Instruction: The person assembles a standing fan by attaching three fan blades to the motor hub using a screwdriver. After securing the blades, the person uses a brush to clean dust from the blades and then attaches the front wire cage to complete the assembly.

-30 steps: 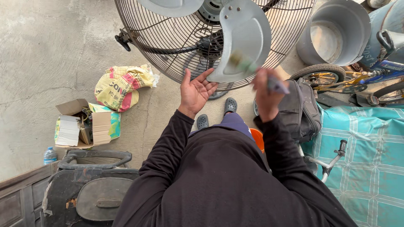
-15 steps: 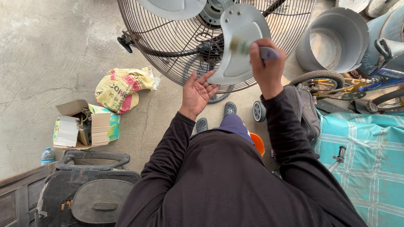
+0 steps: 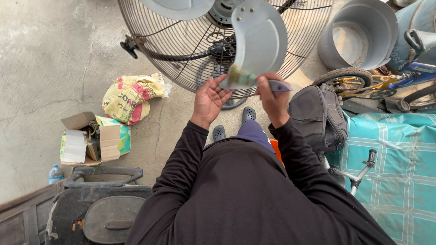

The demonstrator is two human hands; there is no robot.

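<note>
Fingers of the left hand (image 3: 210, 97) splay open steadying the fan blade (image 3: 259, 43), while the right hand (image 3: 271, 97) grips a brush (image 3: 254, 81) against its lower edge.

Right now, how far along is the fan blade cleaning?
Done: front guard looks off, blades exposed. In hand: right hand works a brush at the blade edge; left hand open beside it. Left: the other blade is untouched, and no removed guard is in view.

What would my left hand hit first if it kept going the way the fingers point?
Probably the lower edge of the grey fan blade: the left hand lies open, fingertips almost on it. Behind that comes the wire fan guard; depth is unclear.
</note>
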